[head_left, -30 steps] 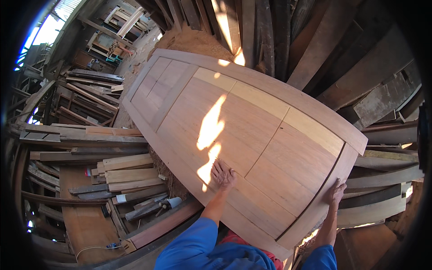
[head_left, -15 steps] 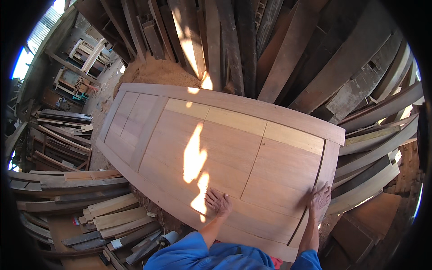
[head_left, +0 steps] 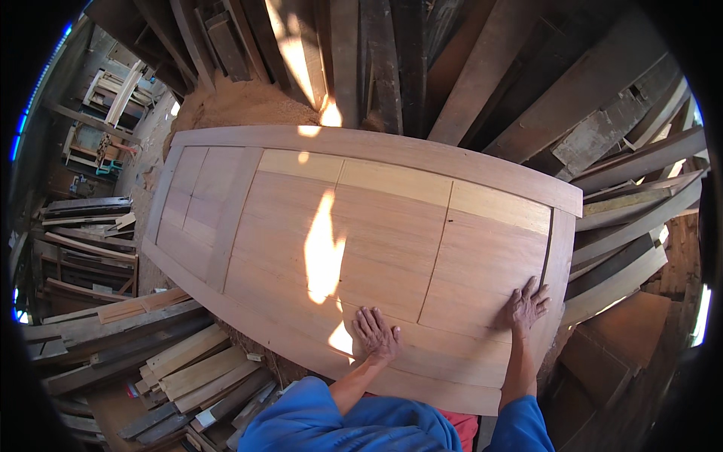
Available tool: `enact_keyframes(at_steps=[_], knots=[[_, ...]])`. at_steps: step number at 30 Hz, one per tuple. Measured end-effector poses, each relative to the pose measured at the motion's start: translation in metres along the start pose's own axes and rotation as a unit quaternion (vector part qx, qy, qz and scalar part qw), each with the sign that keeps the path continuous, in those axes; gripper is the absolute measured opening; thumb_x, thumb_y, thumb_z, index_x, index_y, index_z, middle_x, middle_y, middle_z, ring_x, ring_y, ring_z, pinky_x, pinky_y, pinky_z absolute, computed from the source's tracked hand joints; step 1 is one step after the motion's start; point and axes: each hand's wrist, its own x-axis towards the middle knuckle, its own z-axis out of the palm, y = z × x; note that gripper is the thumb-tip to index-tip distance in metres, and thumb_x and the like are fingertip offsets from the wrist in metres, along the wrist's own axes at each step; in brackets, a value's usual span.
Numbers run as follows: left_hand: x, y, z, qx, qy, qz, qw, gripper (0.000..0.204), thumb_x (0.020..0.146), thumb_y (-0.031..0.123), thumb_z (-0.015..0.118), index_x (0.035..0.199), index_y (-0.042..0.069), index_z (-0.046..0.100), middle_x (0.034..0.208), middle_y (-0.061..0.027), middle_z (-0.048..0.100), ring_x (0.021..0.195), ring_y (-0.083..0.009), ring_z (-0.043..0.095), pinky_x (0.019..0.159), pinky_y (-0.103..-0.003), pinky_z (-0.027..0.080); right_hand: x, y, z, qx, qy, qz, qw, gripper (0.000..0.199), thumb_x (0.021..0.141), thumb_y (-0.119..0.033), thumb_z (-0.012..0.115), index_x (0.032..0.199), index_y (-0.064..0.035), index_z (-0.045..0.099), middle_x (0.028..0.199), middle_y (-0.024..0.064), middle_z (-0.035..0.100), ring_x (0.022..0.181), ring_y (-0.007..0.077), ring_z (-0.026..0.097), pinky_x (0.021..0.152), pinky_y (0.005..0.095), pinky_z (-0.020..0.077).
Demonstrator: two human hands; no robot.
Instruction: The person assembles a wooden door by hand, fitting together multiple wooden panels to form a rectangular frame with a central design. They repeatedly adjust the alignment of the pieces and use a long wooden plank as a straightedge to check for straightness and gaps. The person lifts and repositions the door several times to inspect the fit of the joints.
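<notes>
With your left hand (head_left: 379,337) and right hand (head_left: 529,307) both open, fingers spread on the panel (head_left: 384,241) lying under them, it seems better to press evenly, palms flat, minding the dark gap (head_left: 550,245) just beyond the right one.

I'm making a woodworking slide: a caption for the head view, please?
Left hand and right hand spread on a panelled wooden door streaked with sunlight, dark planks beyond its far edge.

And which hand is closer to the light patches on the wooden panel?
The left hand, beside the lower light patch; the right hand is farther off, near the right end of the wooden panel.
</notes>
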Motion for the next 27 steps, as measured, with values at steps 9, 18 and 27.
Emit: enact_keyframes(at_steps=[9,18,27], knots=[[0.000,0.003,-0.001,0.010,-0.022,-0.009,1.000,0.089,0.090,0.045,0.048,0.149,-0.012,0.013,0.155,-0.0372,-0.001,0.144,-0.0522,-0.006,0.114,-0.063,-0.007,0.006,0.002,-0.007,0.021,-0.025,-0.002,0.999,0.071,0.094,-0.051,0.050,0.156,-0.0314,0.020,0.162,0.0196,0.006,0.143,0.0540,0.014,0.112,0.0643,0.0187],[-0.002,0.004,0.001,-0.035,0.018,-0.019,0.999,0.089,0.086,0.041,0.053,0.147,-0.013,0.017,0.153,-0.0392,0.005,0.144,-0.0521,-0.003,0.114,-0.064,-0.004,-0.003,-0.017,0.009,0.034,0.041,0.043,0.998,0.067,0.096,-0.045,0.049,0.155,-0.0242,0.027,0.161,0.0198,0.013,0.143,0.0504,0.015,0.112,0.0634,0.0183],[-0.001,0.006,0.003,-0.044,0.062,-0.010,0.997,0.090,0.081,0.037,0.059,0.145,-0.012,0.020,0.152,-0.0398,0.009,0.145,-0.0502,0.001,0.115,-0.063,-0.002,-0.015,-0.038,0.012,0.046,0.085,0.060,0.993,0.065,0.098,-0.040,0.044,0.155,-0.0155,0.025,0.161,0.0136,0.017,0.145,0.0466,0.014,0.115,0.0626,0.0118]])
